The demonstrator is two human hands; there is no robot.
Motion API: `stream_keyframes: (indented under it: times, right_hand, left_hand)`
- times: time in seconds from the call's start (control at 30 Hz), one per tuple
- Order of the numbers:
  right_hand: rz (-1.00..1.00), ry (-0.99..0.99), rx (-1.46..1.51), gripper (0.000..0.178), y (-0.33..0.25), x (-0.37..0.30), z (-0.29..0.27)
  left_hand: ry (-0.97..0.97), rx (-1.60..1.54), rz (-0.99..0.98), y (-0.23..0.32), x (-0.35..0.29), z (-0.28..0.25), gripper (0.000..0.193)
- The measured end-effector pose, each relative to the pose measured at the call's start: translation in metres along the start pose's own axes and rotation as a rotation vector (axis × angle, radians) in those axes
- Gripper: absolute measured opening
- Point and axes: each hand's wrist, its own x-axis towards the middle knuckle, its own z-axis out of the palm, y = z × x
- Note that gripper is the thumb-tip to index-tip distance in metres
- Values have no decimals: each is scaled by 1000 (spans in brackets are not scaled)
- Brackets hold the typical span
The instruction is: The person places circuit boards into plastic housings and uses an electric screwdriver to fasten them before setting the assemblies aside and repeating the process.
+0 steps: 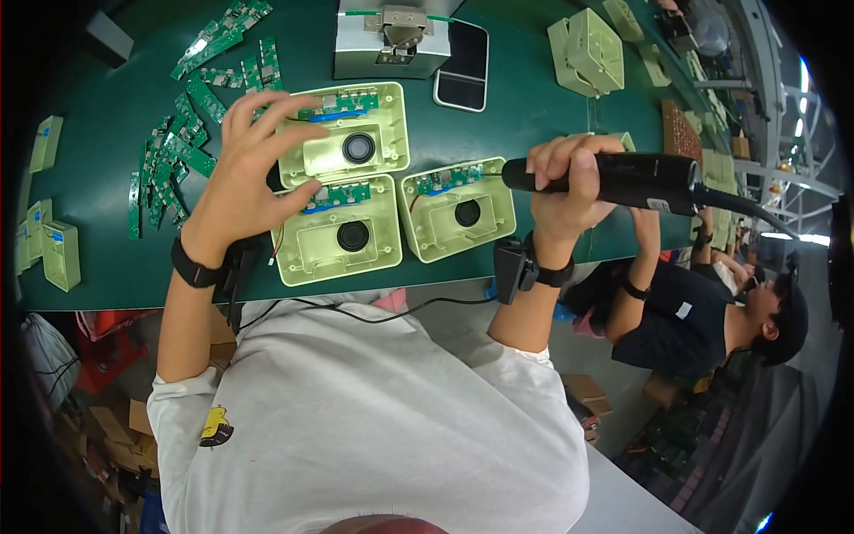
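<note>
My right hand [569, 182] is wrapped around a black corded electric screwdriver [649, 181], which lies roughly level with its tip pointing left. That tip reaches the right end of the green circuit board [452, 177] in the right-hand pale green plastic housing [429, 245]; exact contact is too small to tell. Fingers spread, my left hand [240, 173] hovers over the left edges of two more housings, a far one [394, 133] and a near one [307, 260]. Each housing holds a circuit board and a round black speaker [353, 236]. Whether my left fingertips touch anything cannot be made out.
Loose green circuit boards [182, 142] lie piled at the left. A silver metal fixture [391, 46] and a flat black-and-white device [463, 67] stand behind the housings. More housings [587, 53] sit far right. A co-worker [694, 311] is at the right.
</note>
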Motion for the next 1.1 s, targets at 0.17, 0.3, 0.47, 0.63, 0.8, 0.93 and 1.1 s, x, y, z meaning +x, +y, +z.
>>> stream_keyframes:
  times: [0.17, 0.3, 0.47, 0.63, 0.8, 0.93, 1.1]
  right_hand:
    - [13, -1, 17, 17, 4, -6, 4]
    - [14, 15, -12, 17, 7, -8, 10]
    - [17, 133, -42, 17, 3, -12, 12]
    - [-97, 175, 14, 14, -27, -10, -22]
    - [-25, 497, -376, 17, -88, -47, -71]
    - [79, 628, -473, 21, -81, -72, -103]
    - [220, 755, -462, 22, -91, -111, -120]
  left_hand:
    - [-124, 131, 80, 28, 0, -1, 31]
    - [-139, 174, 85, 28, -2, 10, 25]
    - [-96, 197, 136, 36, 4, 15, 14]
    - [-150, 324, 112, 46, 5, 3, 8]
    - [-98, 261, 173, 87, 22, -29, 9]
    - [-135, 229, 351, 117, 86, -8, 9]
    - [-139, 156, 670, 165, 192, 92, 11]
